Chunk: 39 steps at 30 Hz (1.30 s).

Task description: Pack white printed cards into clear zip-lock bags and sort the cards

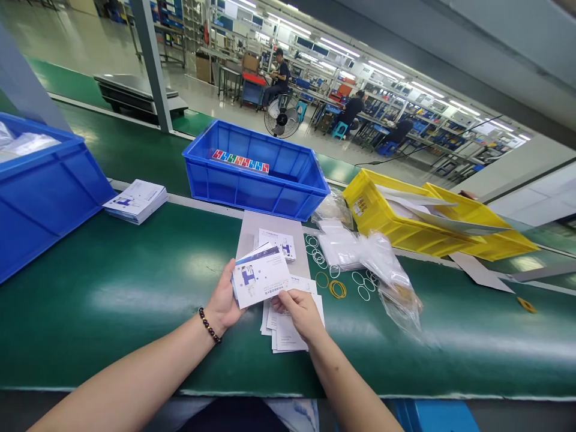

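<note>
Green work surface [180, 252], 2 hands [221, 300] [299, 313] gripping printed booklets [260, 277], blue bin [256, 186] beyond

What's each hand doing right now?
Left hand: closed on a small stack of printed booklets.
Right hand: fingers pinching the lower right corner of the top booklet.

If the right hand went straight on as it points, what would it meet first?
The printed leaflets in the left hand; the right hand looks already at their corner, though depth is unclear.
</note>
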Available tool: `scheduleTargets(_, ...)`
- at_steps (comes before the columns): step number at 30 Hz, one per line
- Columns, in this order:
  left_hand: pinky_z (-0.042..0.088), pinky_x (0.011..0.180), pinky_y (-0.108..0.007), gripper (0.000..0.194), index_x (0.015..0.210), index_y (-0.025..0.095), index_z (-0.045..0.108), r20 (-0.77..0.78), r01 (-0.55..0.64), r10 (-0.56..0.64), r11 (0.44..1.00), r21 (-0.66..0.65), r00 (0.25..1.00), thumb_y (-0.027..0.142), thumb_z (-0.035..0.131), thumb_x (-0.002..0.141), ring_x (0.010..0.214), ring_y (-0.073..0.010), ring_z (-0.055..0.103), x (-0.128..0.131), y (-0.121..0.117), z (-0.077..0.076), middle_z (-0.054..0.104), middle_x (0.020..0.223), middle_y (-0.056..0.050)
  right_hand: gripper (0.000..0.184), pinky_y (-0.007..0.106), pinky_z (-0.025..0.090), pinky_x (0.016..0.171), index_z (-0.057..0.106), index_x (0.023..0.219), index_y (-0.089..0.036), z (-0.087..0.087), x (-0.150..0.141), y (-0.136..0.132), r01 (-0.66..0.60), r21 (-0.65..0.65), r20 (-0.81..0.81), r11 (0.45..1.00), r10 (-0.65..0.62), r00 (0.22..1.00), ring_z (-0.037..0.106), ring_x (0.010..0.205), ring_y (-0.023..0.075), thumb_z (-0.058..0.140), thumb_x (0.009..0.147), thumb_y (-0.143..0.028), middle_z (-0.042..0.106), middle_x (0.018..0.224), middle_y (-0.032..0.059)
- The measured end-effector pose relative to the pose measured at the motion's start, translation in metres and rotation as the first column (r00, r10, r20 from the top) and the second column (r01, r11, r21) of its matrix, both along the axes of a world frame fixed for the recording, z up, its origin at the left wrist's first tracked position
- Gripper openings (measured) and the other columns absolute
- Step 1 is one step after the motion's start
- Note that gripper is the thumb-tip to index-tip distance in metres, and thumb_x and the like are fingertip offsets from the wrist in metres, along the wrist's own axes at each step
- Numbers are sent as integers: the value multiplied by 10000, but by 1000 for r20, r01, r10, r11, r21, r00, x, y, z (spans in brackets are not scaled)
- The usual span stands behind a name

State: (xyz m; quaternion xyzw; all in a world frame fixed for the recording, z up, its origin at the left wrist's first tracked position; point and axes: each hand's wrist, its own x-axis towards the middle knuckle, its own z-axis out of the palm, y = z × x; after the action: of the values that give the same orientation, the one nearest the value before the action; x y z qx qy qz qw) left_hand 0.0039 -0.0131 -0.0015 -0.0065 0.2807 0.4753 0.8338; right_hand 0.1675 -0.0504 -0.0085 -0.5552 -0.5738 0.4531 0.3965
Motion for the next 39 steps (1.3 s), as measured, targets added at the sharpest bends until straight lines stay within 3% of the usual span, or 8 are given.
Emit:
scheduleTargets(4,522,824,-380,427,1261,105,471,-41,22,-22,1000,-10,999,241,480,857,855,-244,670,-2,-1,-3,703,960,-124,388,265,499,528,643,630,-137,0,-6,-3,188,-61,-187,980,-196,963,579,508,137,593,763,-498,639,558,43)
scheduleTargets(10,567,659,-445,516,1298,156,435,-113,36,-36,999,-6,993,456,430,879,844,-291,667,-6,-1,6,681,982,-141,241,250,498,572,635,911,-190,38,43,4,328,296,-185,897,-283,941,606,671,144,561,817,-399,668,779,33)
scheduleTargets(13,566,642,-456,576,1287,142,447,-115,48,-51,998,-28,992,539,352,881,839,-304,666,-6,-1,9,676,980,-155,206,259,506,618,663,945,-204,56,63,8,56,391,145,919,-122,982,615,735,155,505,854,-302,664,830,41)
scheduleTargets(16,564,648,-441,551,1287,141,449,-105,52,-53,998,-19,993,504,396,876,850,-307,663,-5,-1,6,669,1013,-154,222,279,521,628,677,953,-213,58,61,11,-242,414,482,878,14,876,613,727,157,480,849,-203,640,812,49)
scheduleTargets(21,554,687,-405,508,1254,110,479,-62,69,-69,998,5,996,447,419,879,843,-290,665,-3,0,-1,683,988,-154,288,422,523,815,624,1049,-182,31,23,4,-473,678,673,562,-218,707,588,991,232,512,802,-88,630,1008,127)
scheduleTargets(24,541,726,-334,410,1192,81,530,-5,44,-44,999,20,999,331,420,886,792,-233,675,-1,0,-5,707,902,-127,308,494,455,951,589,1095,-132,19,3,1,-611,628,758,482,-201,620,497,1181,266,474,818,-62,613,1132,167)
scheduleTargets(28,521,771,-311,368,1146,71,562,33,67,-68,997,35,997,267,467,849,794,-220,675,0,1,-11,713,882,-116,287,443,483,948,595,1058,-107,18,-2,4,-692,578,806,434,-168,567,550,1135,232,422,841,-33,655,1086,154)
scheduleTargets(39,545,718,-316,353,1132,86,562,-36,96,-95,995,10,995,275,517,837,762,-231,683,1,0,-15,714,888,-124,235,445,507,915,606,1010,-105,28,1,7,-736,519,849,435,-157,505,584,1086,241,426,864,-67,665,1059,158)
